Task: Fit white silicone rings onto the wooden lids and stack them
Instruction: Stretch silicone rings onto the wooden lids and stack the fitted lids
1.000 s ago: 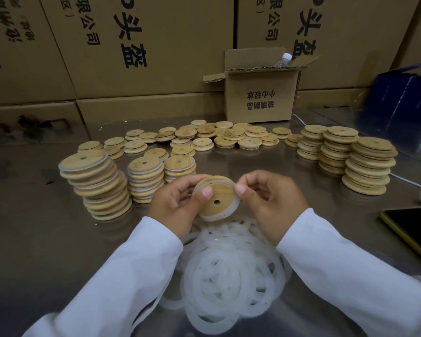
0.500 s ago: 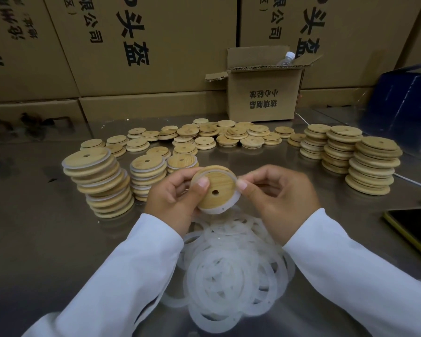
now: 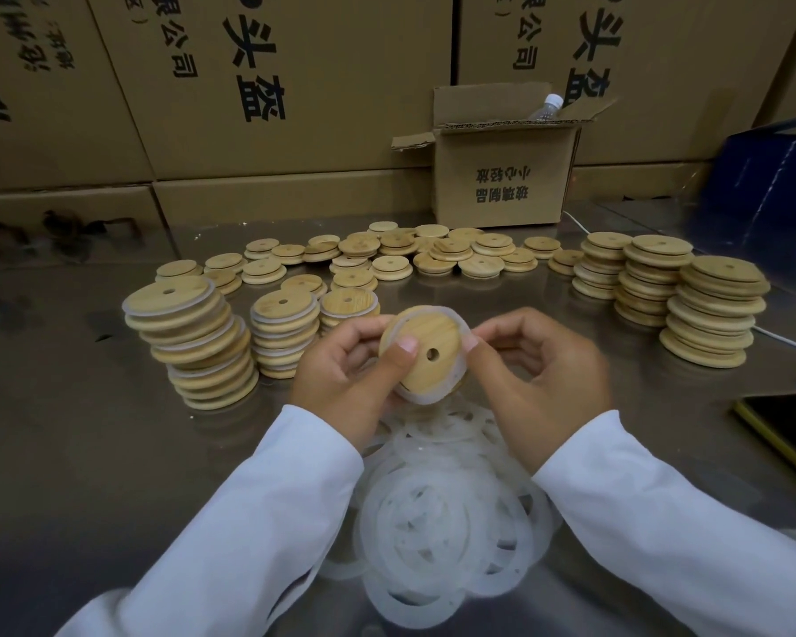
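Observation:
A round wooden lid (image 3: pixel 428 347) with a small hole is held up above the table, a white silicone ring (image 3: pixel 433 395) wrapped around its rim. My left hand (image 3: pixel 345 370) grips the lid, thumb pressed on its face. My right hand (image 3: pixel 543 365) pinches the ring at the lid's right edge. A heap of loose white rings (image 3: pixel 446 517) lies on the table under my wrists. Stacks of ringed lids (image 3: pixel 194 342) stand at the left. Stacks of plain lids (image 3: pixel 708 310) stand at the right.
Loose plain lids (image 3: pixel 433 259) are spread across the back of the metal table (image 3: pixel 65 452). An open small carton (image 3: pixel 502 177) with a bottle stands behind them, before a wall of large cartons. A dark phone (image 3: pixel 786 425) lies at the right edge.
Both hands have lifted the lid slightly and turned it; the ring now sits around more of the rim, and the right fingers have shifted along its right edge.

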Available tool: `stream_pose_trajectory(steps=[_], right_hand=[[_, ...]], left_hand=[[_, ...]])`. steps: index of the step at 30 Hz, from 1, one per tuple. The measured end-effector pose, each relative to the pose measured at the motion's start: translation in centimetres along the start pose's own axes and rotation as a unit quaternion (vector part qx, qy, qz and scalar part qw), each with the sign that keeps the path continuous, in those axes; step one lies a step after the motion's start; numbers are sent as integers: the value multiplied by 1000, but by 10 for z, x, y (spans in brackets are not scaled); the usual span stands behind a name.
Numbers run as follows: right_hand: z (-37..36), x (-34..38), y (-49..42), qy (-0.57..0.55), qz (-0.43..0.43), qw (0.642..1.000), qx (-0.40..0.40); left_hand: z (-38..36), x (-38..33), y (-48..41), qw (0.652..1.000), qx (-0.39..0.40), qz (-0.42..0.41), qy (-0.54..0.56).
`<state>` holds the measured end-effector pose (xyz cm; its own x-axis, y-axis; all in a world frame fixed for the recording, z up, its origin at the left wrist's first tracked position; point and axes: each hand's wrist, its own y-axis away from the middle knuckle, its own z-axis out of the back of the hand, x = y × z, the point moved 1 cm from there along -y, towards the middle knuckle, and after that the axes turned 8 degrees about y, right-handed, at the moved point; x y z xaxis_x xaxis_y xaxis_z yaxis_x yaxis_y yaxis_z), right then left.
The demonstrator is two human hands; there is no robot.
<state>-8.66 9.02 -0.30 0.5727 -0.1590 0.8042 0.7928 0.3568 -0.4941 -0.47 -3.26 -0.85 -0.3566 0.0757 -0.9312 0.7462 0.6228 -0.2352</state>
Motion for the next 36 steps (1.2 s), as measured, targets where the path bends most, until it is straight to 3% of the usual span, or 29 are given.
stream_pose_trajectory(steps=[8,17,28,36], right_hand=[[0,2,2,90,69,991,72],[6,3,-10,61,19,993,98],[12,8,-12,33,48,994,96],[1,2,0,30,42,997,61]], left_hand=[[2,4,1,995,42,-28,-91],[5,-5,-1,979,77,-101,-158],[5,-6,0,994,61,-61,-64],[6,-3,1,999,-20,-13,-37]])
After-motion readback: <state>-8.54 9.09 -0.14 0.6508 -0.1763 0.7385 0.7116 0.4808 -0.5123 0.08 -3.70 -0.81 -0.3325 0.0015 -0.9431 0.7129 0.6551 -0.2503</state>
